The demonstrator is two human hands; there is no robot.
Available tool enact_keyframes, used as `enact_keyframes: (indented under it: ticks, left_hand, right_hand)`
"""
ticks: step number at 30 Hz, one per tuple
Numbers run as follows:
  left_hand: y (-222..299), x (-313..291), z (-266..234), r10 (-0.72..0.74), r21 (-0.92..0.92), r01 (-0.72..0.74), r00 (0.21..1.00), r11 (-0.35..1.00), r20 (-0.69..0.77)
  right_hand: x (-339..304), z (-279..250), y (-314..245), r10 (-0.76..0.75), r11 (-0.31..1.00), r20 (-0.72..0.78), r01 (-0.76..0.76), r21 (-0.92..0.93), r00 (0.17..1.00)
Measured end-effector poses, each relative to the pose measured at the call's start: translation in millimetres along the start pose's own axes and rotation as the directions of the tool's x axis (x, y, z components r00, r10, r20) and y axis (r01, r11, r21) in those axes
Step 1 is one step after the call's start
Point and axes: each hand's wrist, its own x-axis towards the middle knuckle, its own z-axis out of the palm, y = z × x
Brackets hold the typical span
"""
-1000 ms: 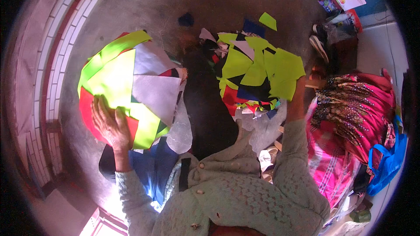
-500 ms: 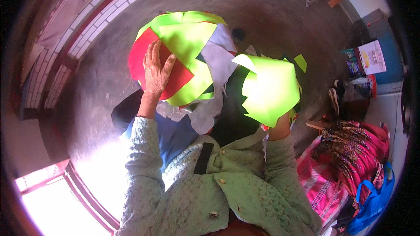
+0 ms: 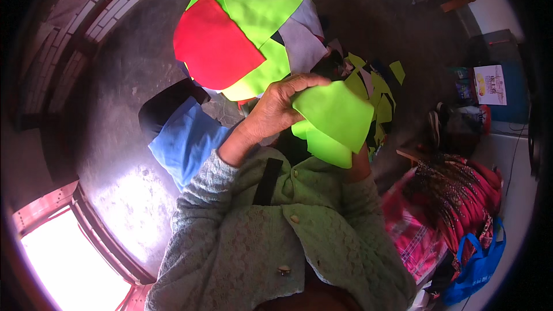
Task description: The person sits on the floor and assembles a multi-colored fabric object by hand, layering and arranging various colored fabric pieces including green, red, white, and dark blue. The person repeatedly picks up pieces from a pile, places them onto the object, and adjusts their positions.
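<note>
Lime-green fabric pieces (image 3: 337, 112), overlapping in a small stack, are held up in front of my chest. My left hand (image 3: 275, 108) pinches the stack's upper left edge. My right hand comes up from below on the other side and bears the stack; its fingers are hidden behind the fabric, and only the wrist (image 3: 360, 164) shows. Beyond my hands sits a rounded heap covered in fabric pieces, with a large red piece (image 3: 216, 43), lime-green pieces (image 3: 259, 14) and a grey piece (image 3: 302, 46) on top.
Several lime and dark scraps (image 3: 377, 95) lie on the floor to the right of the heap. A blue cloth (image 3: 187, 138) is over my left leg. On the right are pink cloth (image 3: 461, 190), a blue bag (image 3: 481, 265) and shoes (image 3: 436, 124). A bright doorway (image 3: 75, 259) is lower left.
My left hand has left the red piece on the heap and moved right to grip the lime-green fabric. The stack has shifted a little, and the view has tilted, so the heap sits higher.
</note>
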Motion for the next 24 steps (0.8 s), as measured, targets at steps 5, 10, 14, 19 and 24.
enact_keyframes:
  ticks: [5,10,14,19,24]
  left_hand:
    - [-11,-6,-4,-0.340,-0.342,0.261,0.920,0.903,-0.197]
    - [-15,-5,-6,-0.558,-0.735,0.223,0.793,0.640,-0.245]
    - [-16,-5,-12,-0.617,-0.815,0.155,0.734,0.559,-0.283]
    - [-6,-9,-20,-0.643,-0.783,0.153,0.674,0.602,-0.363]
    - [15,-4,-3,-0.493,-0.661,0.069,0.725,0.747,-0.481]
  right_hand:
    - [0,2,2,-0.023,0.979,-0.119,-0.002,-0.204,0.993]
    - [8,-27,-17,0.067,0.728,-0.032,-0.071,-0.682,0.997]
    - [9,-34,-15,0.186,0.706,-0.021,-0.148,-0.693,0.982]
    - [13,-36,-16,0.177,0.653,-0.084,-0.181,-0.735,0.981]
    - [13,-33,-14,0.198,0.692,-0.153,-0.249,-0.677,0.968]
